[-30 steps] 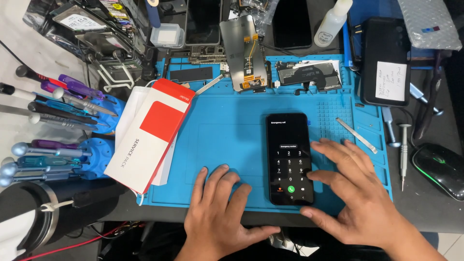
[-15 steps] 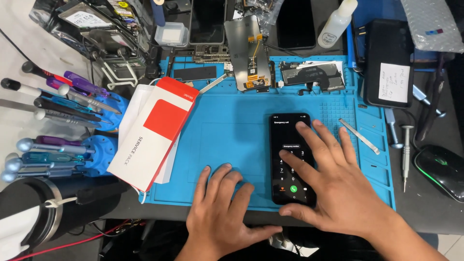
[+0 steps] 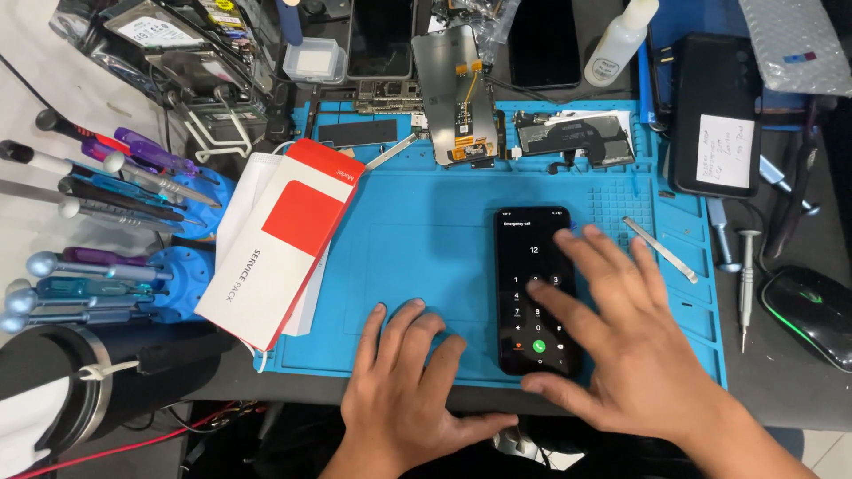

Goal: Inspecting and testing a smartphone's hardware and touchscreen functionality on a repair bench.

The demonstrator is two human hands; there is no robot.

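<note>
Head view: a black smartphone with a lit dial pad lies flat on the blue silicone repair mat that covers the dark tabletop. The right hand hovers over the phone's lower right part with fingers spread, hiding part of the screen; whether a fingertip touches the glass I cannot tell. The left hand rests flat and spread on the mat's near edge, just beside the phone, holding nothing.

To the left, a red-and-white cardboard box overlaps the mat's edge, near a blue stand of screwdrivers. A thin metal pry tool lies to the right of the phone. At the far edge sit a detached phone display with orange flex cable, an opened phone frame, a small clear plastic box whose contents are unclear, and a white plastic bottle, cut off at the top. A black computer mouse sits far right.
</note>
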